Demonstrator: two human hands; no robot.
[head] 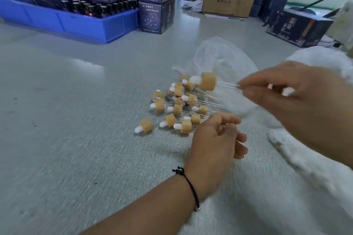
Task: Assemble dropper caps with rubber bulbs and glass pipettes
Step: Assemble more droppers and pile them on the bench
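Head view: right hand (298, 101) pinching glass pipette (227, 84) of finished dropper (207, 81), held over pile (175, 108) on table (66, 120). Left hand (215, 139) loosely curled, seemingly empty. Likely next: drop onto pile, fetch fresh parts.

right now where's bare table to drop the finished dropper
Bare table lies left of the dropper pile, running back to the blue crate. Right of the pile is crowded: clear bag, white padding. The right hand pinches the finished dropper.
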